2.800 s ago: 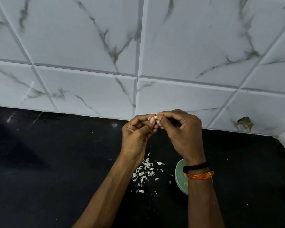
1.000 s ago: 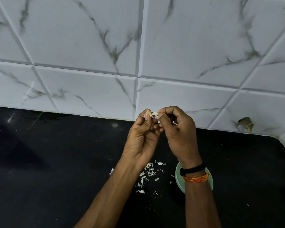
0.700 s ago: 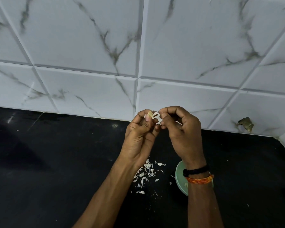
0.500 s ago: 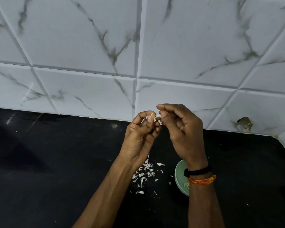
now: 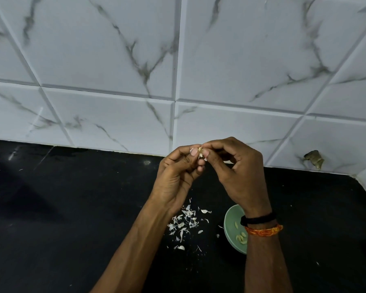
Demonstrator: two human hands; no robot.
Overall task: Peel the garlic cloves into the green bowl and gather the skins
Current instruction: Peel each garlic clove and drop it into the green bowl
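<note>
Garlic clove [image 5: 200,153]: pinched between fingers of left hand [image 5: 176,178] and right hand [image 5: 239,176], above the green bowl [image 5: 230,225]. Green bowl on black bench [image 5: 72,208], several peeled cloves [image 5: 241,237] inside. Skins [image 5: 185,223]: scattered just left of bowl.

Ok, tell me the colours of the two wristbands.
Head view: the upper band is black, the lower band orange, both on the right wrist.

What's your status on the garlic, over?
Both hands, left and right, pinching small pale garlic clove. Peeled cloves in round green bowl. White papery skins scattered on black counter. Nothing obstructing.
</note>
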